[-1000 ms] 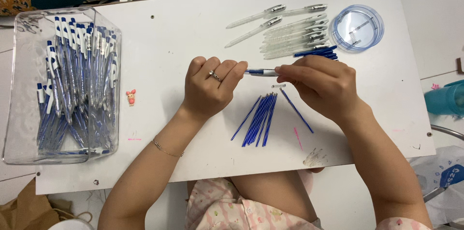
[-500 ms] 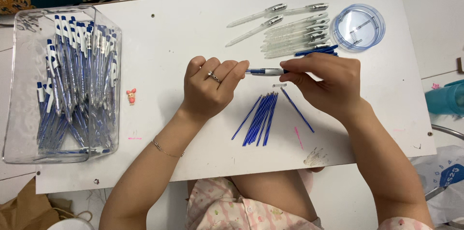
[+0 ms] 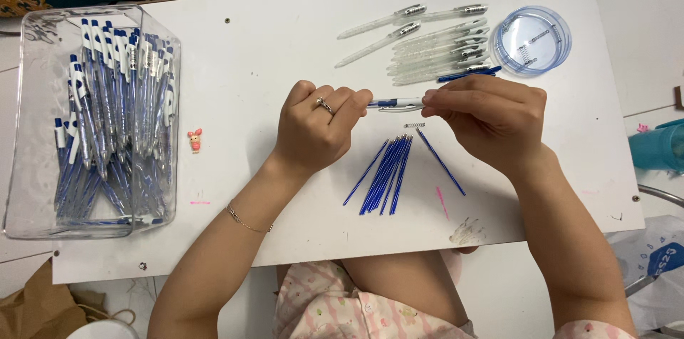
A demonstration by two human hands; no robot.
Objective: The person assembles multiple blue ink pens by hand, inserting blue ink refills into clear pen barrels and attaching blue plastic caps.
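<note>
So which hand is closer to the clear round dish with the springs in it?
The right. The right hand sits just below and left of the round dish, while the left hand is further left, beyond the pen that both hold.

blue-white pen (image 3: 396, 103), level; held both ends

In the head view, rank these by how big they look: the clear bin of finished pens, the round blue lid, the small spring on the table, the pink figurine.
1. clear bin
2. round blue lid
3. pink figurine
4. small spring

The last two look close in length; the figurine is bulkier.
</note>
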